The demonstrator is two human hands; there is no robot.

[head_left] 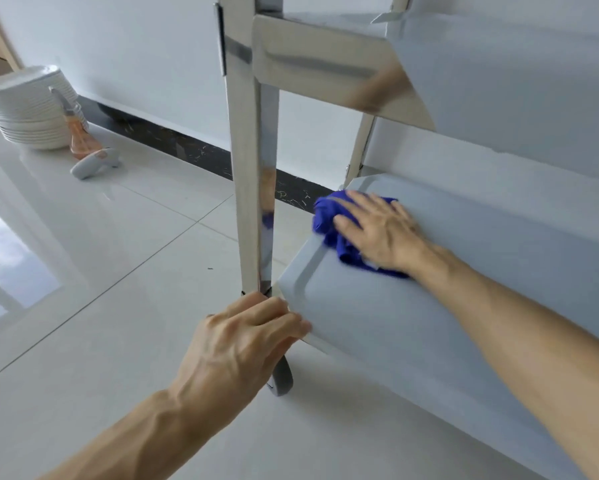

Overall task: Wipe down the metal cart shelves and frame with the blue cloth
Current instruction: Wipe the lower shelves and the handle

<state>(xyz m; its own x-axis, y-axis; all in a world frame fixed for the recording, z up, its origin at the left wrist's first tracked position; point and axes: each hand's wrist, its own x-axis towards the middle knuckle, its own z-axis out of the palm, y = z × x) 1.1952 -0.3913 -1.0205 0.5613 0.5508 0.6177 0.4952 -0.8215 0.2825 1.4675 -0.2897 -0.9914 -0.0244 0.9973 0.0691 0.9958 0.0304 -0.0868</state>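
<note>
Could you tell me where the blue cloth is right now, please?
In the head view, the blue cloth lies at the far left corner of the cart's lower shelf, pressed flat under the right hand, just right of the upright frame post.

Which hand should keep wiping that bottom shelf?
The right hand: it already presses the cloth flat on the shelf. The left hand grips the shelf's corner by the post, probably steadying the cart.

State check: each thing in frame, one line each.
Cloth: bunched, pressed flat on the bottom shelf by the right hand.
Right hand: fingers straight, on the cloth.
Left hand: gripping the shelf's near corner at the post.
Bottom shelf: bare apart from the cloth.
Post: upright, shiny.
Plates: stacked on the floor.
Spray bottle: lying on the floor by the plates.
</note>
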